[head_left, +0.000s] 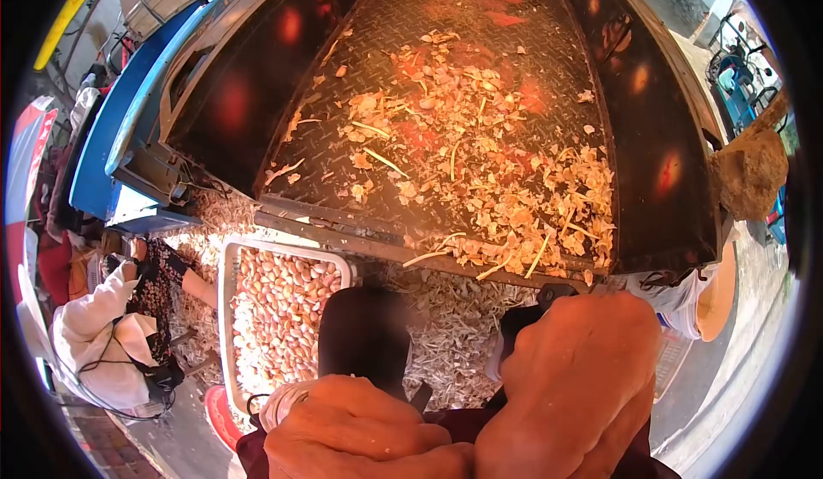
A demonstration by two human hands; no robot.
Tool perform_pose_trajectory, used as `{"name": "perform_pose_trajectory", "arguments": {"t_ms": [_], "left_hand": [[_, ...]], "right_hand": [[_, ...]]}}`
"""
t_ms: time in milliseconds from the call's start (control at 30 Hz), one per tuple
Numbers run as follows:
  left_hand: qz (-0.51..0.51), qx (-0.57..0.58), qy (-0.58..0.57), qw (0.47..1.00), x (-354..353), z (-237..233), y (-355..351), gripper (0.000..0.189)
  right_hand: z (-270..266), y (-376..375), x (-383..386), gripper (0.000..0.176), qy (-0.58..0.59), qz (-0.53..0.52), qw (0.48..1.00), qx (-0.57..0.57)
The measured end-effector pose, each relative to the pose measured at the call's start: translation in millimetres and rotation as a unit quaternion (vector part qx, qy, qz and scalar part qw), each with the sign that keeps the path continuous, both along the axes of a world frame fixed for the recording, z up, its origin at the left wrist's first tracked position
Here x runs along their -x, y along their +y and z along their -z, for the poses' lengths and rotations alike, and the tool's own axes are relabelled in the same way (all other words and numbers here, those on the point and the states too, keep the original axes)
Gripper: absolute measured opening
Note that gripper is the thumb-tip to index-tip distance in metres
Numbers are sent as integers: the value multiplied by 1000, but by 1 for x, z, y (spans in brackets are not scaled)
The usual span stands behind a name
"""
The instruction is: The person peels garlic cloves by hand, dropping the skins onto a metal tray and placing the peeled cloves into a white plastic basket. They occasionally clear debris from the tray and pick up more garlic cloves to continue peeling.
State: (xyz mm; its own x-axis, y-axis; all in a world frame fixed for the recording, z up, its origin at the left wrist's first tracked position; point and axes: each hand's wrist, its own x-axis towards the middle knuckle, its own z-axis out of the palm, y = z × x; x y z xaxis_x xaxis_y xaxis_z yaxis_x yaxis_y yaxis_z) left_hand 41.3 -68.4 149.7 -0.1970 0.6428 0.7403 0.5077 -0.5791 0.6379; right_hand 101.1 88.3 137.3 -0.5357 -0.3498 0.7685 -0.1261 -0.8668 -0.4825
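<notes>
My left hand (360, 432) is close to the camera at the bottom, its fingers curled inward. Beside its outer edge shows a pale, wrinkled thing (287, 402) that I cannot identify. My right hand (579, 376) is raised at the lower right, knuckles up and fingers folded out of sight. Whatever either hand may hold is hidden. Ahead is a dark metal cargo bed (343, 68), with papery garlic skins (514, 213) and cut stems scattered over its ridged floor. To the left of my dark-covered leg (364, 333) stands a white crate (226, 308) full of garlic cloves (283, 316).
Another person's arm (199, 289) and patterned clothing (163, 290) are left of the crate. A red shoe or slipper (223, 417) lies by its lower corner. Dry skins (454, 333) cover the ground under the bed. A blue vehicle part (129, 128) stands at left, a rock (754, 175) at right.
</notes>
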Motion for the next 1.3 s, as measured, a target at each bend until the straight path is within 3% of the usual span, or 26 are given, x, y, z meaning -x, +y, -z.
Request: {"name": "perform_pose_trajectory", "arguments": {"t_ms": [33,100,167,200,267,300,333,367,400,500,533,567,600,633,700,767,833,1000,1067,1100,1167,1233,1300], "left_hand": [[17,-69,4,997,1,-1,3,13],[40,-38,20,998,3,0,5,10],[-34,-199,13,979,-7,15,20,7],[-37,-193,9,980,-13,16,25,7],[-218,-258,18,941,-18,12,34,8],[-223,-256,20,941,-12,8,29,8],[-133,-203,31,970,-1,3,22,9],[-39,-145,34,988,2,2,18,11],[-39,-145,31,988,1,8,18,11],[-358,-152,70,919,-3,54,17,18],[-456,-153,78,873,-6,67,18,22],[-549,-150,88,817,-5,61,24,26],[-382,7,125,916,13,39,-2,27],[-187,164,152,957,38,7,-28,30],[-283,147,143,937,42,33,-46,31],[-337,170,158,912,48,46,-62,33],[-342,216,151,902,50,46,-83,30],[-393,322,91,856,51,62,-132,22],[-425,336,-36,840,50,74,-147,12],[-424,336,-37,840,50,80,-154,12],[-434,296,-195,828,52,92,-172,13],[-414,291,-262,822,59,116,-199,14],[-403,155,-428,794,68,155,-221,15]], "right_hand": [[12,-7,-7,16,-20,17,997,75],[-1,0,0,12,-12,23,999,40],[-22,21,14,18,15,21,998,-54],[-25,24,17,18,10,18,999,-48],[-28,28,20,19,72,110,987,-97],[-24,11,14,19,73,105,987,-94],[-16,-17,2,15,-37,197,978,49],[-10,-32,-6,11,-153,285,927,189],[-6,-30,-4,11,-156,286,926,188],[-1,-12,6,11,-103,222,962,118],[-3,-1,2,12,-223,164,961,-5],[-4,6,2,22,-337,101,928,-126],[-2,5,10,25,-386,86,911,-118],[5,0,20,29,-438,74,890,-108],[42,-13,42,33,-405,-9,908,-108],[62,-33,57,34,-408,-10,911,-54],[79,-52,71,32,-402,-47,913,-51],[109,-98,104,30,-408,-112,905,-46],[125,-118,116,31,-409,-155,898,-48],[132,-130,121,31,-410,-154,898,-48],[143,-154,128,33,-428,-198,881,-52],[147,-174,130,39,-427,-175,882,-97],[146,-188,124,49,-380,-50,899,-212]]}}
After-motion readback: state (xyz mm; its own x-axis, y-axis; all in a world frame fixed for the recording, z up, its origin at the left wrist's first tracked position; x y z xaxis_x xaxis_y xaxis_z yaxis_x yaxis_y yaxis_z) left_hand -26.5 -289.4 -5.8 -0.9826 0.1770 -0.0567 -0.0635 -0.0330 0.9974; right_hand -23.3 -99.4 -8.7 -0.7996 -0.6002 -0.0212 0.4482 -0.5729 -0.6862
